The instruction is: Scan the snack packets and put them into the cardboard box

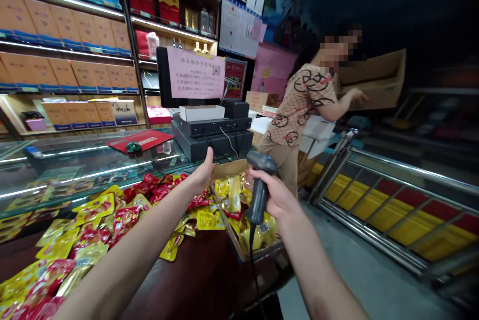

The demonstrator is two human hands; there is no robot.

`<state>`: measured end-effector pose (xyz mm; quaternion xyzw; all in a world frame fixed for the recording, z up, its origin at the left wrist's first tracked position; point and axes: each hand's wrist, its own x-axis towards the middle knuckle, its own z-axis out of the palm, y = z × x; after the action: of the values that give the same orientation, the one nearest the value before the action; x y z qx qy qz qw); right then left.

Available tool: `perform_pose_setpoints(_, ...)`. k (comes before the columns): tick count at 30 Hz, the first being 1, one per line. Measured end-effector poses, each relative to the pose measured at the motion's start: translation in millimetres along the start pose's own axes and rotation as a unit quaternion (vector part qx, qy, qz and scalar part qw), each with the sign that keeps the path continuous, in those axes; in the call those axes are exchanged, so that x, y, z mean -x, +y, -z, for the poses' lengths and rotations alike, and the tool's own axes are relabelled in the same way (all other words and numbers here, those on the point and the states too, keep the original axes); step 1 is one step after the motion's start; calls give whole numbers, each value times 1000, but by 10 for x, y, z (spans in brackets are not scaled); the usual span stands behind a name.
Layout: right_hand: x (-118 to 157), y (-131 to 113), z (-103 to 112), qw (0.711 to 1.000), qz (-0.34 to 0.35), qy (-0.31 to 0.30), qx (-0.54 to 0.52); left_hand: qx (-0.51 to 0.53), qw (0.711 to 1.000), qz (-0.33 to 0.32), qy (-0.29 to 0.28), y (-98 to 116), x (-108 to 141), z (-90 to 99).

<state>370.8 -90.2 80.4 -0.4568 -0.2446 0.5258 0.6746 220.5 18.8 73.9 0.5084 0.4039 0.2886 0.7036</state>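
My right hand (280,194) is wrapped round the grip of a dark grey barcode scanner (259,195), held upright above a cardboard box (234,240). The scanner's cable hangs down the box's near side. Inside the box lie yellow and red snack packets (234,192). My left hand (203,172) is open beside the box's far left corner, its thumb pointing up. The other fingers of that hand are mostly hidden from this angle. Below my left forearm and to its left, a pile of red and yellow snack packets (125,220) spreads over the dark counter (187,285).
A black cash drawer (213,145) and a monitor with a pink notice (194,73) stand behind the box. A green mouse (133,148) sits on a red sheet on the glass counter. On the right, a person (299,105) carries a cardboard carton (374,83) near a metal railing (389,170).
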Motion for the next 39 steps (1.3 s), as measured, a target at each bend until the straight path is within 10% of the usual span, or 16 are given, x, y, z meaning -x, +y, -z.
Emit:
perform_pose_setpoints(7,48,363,-186,994,-71,-82,-10,15,1000,20,16,-122,395,724)
perform_pose_setpoints(19,287,1294,-1188,965,-177,-194,25,126,976,-10,178,-429,1585,2041)
perform_pose_setpoints(28,317,1956,-1734,944,-241,-204,94,204,956,14,211,-875,1825,2390)
perform_pose_setpoints(39,161,2372,-1895,945,-252,-186,90,221,968,6,122,-1223,1700,2394)
